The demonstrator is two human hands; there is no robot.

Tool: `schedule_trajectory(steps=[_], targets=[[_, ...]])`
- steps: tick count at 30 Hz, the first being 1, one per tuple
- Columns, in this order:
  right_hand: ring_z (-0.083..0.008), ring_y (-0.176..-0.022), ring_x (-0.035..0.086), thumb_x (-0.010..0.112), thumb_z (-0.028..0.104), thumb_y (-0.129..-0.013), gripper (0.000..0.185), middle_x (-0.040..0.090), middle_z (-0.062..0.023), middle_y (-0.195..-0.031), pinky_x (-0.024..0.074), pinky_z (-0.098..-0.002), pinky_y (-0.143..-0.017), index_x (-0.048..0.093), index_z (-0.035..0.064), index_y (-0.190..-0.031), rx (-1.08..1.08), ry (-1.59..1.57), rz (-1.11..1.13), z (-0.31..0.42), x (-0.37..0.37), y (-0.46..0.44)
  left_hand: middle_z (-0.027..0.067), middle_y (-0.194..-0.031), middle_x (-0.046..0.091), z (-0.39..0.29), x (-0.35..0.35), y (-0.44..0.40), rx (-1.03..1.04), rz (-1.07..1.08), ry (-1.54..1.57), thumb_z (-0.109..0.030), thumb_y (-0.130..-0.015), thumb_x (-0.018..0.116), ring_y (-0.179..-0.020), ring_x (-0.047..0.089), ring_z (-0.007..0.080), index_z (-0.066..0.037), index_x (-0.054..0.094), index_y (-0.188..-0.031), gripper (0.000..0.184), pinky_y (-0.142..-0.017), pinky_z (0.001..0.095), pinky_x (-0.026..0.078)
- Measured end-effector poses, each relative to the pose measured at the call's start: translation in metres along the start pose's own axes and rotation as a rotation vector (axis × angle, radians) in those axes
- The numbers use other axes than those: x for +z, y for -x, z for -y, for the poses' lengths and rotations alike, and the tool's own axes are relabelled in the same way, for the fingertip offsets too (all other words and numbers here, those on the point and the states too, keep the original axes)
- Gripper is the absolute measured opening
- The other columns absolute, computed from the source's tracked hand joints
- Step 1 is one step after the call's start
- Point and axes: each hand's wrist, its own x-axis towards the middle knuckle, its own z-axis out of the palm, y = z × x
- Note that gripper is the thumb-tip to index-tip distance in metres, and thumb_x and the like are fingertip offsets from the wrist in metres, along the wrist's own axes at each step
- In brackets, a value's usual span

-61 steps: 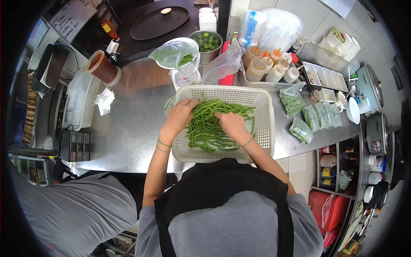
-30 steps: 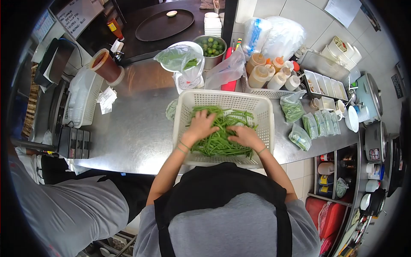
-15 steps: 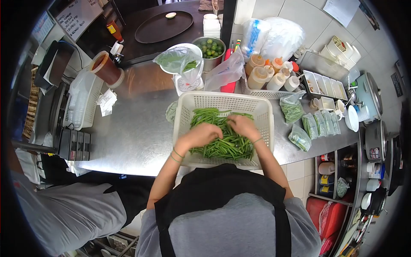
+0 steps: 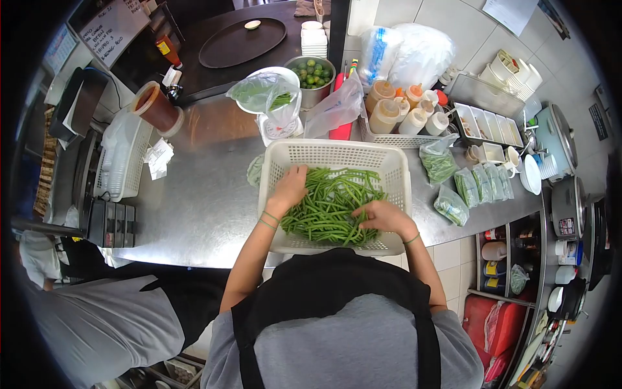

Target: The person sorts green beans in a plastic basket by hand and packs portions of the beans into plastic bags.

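Observation:
Cut green beans (image 4: 334, 206) lie heaped in a white perforated plastic basket (image 4: 337, 153) right in front of me. My left hand (image 4: 291, 188) is at the heap's left edge, close to the basket's left wall, with its fingertips turned down and partly hidden. On the right side of the heap, my right hand (image 4: 382, 217) reaches in with fingers apart, touching the beans. No clump of beans shows in its grasp.
Behind the basket stand a scale (image 4: 280, 128) with a bagged bowl, a pot of green citrus (image 4: 312, 76) and sauce bottles (image 4: 385, 115). Bagged greens (image 4: 451, 205) lie to the right. A white crate (image 4: 131, 155) is at left; another person's grey sleeve (image 4: 116, 324) shows lower left.
My hands have moved apart: the left went left and up to the basket's side, the right came down toward me. The beans between them are spread out more and more visible.

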Motion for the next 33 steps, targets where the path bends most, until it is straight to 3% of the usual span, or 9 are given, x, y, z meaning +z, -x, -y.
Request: schedule_trajectory(steps=[2,6,9,13,17,20,26,29,33], targets=[[-0.0322,-0.078,0.064,0.067,0.02,-0.074,0.023,0.066,-0.0157,-0.08,0.0488,-0.0425,-0.069,0.067,0.0116,-0.096,0.093,0.077,-0.128,0.012,-0.012,0.0,0.016,-0.107,0.048,-0.008,-0.005,0.003,-0.065,-0.067,0.078,-0.005,-0.074,0.063,-0.103,0.05,0.0365,-0.008,0.048,-0.112,0.041,-0.084,0.0438,0.046],[-0.0348,-0.077,0.063,0.062,0.016,-0.078,0.015,0.065,-0.0171,-0.078,0.0488,-0.0448,-0.068,0.068,0.0126,-0.091,0.088,0.158,-0.44,0.019,-0.007,-0.023,0.0126,-0.1,0.049,-0.008,0.0,-0.007,0.165,-0.202,-0.114,-0.006,-0.074,0.061,-0.096,0.053,0.0314,-0.009,0.06,-0.09,0.016,-0.077,0.0427,0.05],[-0.0338,-0.077,0.063,0.06,0.017,-0.081,0.014,0.065,-0.0159,-0.078,0.0485,-0.0442,-0.068,0.068,0.0125,-0.092,0.112,0.212,-0.436,0.029,-0.002,-0.042,0.0111,-0.1,0.051,-0.008,0.011,-0.015,0.177,-0.241,-0.279,-0.009,-0.072,0.06,-0.093,0.054,0.0287,-0.006,0.064,-0.071,0.005,-0.072,0.0408,0.052],[-0.0272,-0.067,0.063,0.063,0.017,-0.081,0.014,0.063,-0.0153,-0.069,0.0491,-0.0354,-0.063,0.068,0.01,-0.091,0.053,-0.045,-0.573,0.023,0.015,-0.065,0.0107,-0.097,0.055,0.004,0.022,-0.023,0.156,-0.273,-0.423,-0.009,-0.072,0.061,-0.092,0.056,0.0283,-0.007,0.066,-0.07,0.005,-0.071,0.0416,0.053],[-0.0204,-0.068,0.064,0.06,0.018,-0.085,0.018,0.067,-0.0131,-0.078,0.0479,-0.0312,-0.064,0.068,0.0075,-0.096,-0.223,-0.704,-0.672,-0.029,0.058,-0.105,0.0121,-0.088,0.06,-0.002,0.001,-0.015,0.055,-0.327,-0.41,-0.011,-0.072,0.063,-0.086,0.058,0.0303,-0.006,0.065,-0.069,0.006,-0.07,0.0421,0.052],[-0.0156,-0.07,0.063,0.059,0.016,-0.086,0.018,0.068,-0.013,-0.083,0.0469,-0.027,-0.066,0.068,0.0061,-0.099,-0.152,-0.933,-0.652,-0.029,0.051,-0.1,0.0124,-0.082,0.061,-0.019,-0.03,-0.005,0.104,-0.36,-0.196,-0.011,-0.073,0.064,-0.084,0.059,0.031,-0.006,0.064,-0.071,0.006,-0.068,0.0419,0.051],[-0.0296,-0.078,0.065,0.058,0.034,-0.085,0.029,0.067,-0.0141,-0.085,0.0498,-0.0388,-0.071,0.067,0.012,-0.101,-0.076,-0.144,-0.518,-0.021,0.055,-0.089,0.0143,-0.077,0.063,-0.033,-0.026,-0.011,0.031,-0.255,-0.021,-0.013,-0.079,0.061,-0.076,0.062,0.0312,-0.004,0.061,-0.08,0.009,-0.069,0.0425,0.049],[-0.0366,-0.081,0.062,0.058,0.045,-0.083,0.04,0.065,-0.0211,-0.083,0.0486,-0.0415,-0.073,0.067,0.0142,-0.106,0.005,0.049,-0.161,0.004,0.044,-0.076,0.0149,-0.076,0.064,-0.025,0.001,-0.017,0.12,-0.192,0.258,-0.013,-0.082,0.059,-0.072,0.063,0.0321,-0.004,0.057,-0.086,0.011,-0.068,0.0417,0.048],[-0.0282,-0.065,0.061,0.06,0.047,-0.082,0.038,0.064,-0.0155,-0.07,0.0469,-0.0374,-0.063,0.071,0.0123,-0.092,0.041,0.04,0.051,-0.021,0.036,-0.084,0.015,-0.08,0.065,-0.009,0.016,-0.012,0.152,0.121,0.198,-0.014,-0.087,0.05,-0.077,0.062,0.0341,-0.005,0.051,-0.093,0.011,-0.068,0.0436,0.046]])
